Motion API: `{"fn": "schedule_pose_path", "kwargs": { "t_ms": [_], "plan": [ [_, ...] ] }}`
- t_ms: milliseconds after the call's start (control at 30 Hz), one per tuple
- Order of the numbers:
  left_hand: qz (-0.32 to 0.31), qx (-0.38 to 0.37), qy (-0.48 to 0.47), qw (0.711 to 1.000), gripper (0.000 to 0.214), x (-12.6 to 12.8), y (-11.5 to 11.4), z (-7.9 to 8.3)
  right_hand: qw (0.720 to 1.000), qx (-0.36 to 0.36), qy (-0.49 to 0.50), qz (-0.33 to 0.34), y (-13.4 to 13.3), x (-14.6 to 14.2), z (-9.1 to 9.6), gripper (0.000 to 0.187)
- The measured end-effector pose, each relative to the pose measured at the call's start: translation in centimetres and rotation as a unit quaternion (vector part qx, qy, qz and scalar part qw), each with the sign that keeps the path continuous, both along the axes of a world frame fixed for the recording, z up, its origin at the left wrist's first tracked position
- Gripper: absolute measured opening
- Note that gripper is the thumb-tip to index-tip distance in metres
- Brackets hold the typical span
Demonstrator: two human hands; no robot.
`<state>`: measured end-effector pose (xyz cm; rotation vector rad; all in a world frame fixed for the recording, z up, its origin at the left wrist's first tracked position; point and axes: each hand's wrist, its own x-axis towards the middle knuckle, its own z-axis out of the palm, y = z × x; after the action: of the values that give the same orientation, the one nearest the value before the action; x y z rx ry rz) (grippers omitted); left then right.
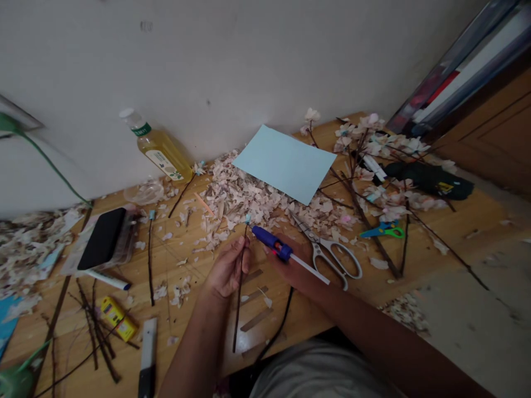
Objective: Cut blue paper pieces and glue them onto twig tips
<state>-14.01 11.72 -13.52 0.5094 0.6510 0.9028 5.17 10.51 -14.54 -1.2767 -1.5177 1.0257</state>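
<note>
Between the thumb and fingers of my left hand [229,266] stands a thin dark twig [239,301], nearly upright, with a small light-blue tip [248,219] at its top. My right hand [292,257] is wrapped round a blue hot glue gun [269,240]. A white glue stick [310,268] sticks out of the gun's back end, and its nozzle points left, close to the blue tip; whether they touch I cannot tell. Pale dried petals [232,193] lie heaped just beyond both hands. Large grey-handled scissors [332,251] rest to the right of the gun.
A light-blue sheet [286,160] lies on the petals. Behind, an oil bottle [161,152] leans at the wall. On the left are a black phone [103,237], a yellow box [119,319], loose twigs [97,331] and a cutter knife [147,354]. Flowering branches [365,143] and small scissors [384,230] lie right.
</note>
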Motion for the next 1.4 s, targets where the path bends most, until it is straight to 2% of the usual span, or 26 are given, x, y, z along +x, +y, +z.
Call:
{"fn": "schedule_pose_path", "kwargs": {
  "t_ms": [200, 433, 667, 867, 1167, 1400],
  "plan": [
    [-0.008, -0.006, 0.015, 1.000, 0.031, 0.5, 0.0, 1.0, 1.000, 0.001, 0.010, 0.002, 0.1, 0.0, -0.6, 0.021],
    [-0.002, -0.006, 0.018, 1.000, 0.028, 0.5, -0.1, 0.4, 1.000, 0.009, 0.004, -0.005, 0.3, 0.0, -1.0, 0.021],
    [-0.026, 0.010, 0.022, 0.999, 0.033, 0.6, 0.0, 1.0, 1.000, 0.015, 0.001, 0.000, 0.3, 0.2, -1.0, 0.021],
    [-0.024, 0.001, 0.048, 0.999, 0.037, 0.9, -0.1, 0.8, 1.000, 0.015, -0.003, -0.009, 0.3, 0.1, -1.1, 0.019],
    [-0.044, 0.007, 0.078, 0.996, 0.042, 1.1, 0.0, 1.6, 1.000, 0.014, -0.002, -0.025, 0.2, 0.1, -0.3, 0.024],
    [-0.055, -0.003, 0.083, 0.995, 0.045, 1.2, 0.1, 1.7, 0.999, 0.018, -0.013, -0.040, 0.2, 0.2, 0.0, 0.027]
  ]
}}
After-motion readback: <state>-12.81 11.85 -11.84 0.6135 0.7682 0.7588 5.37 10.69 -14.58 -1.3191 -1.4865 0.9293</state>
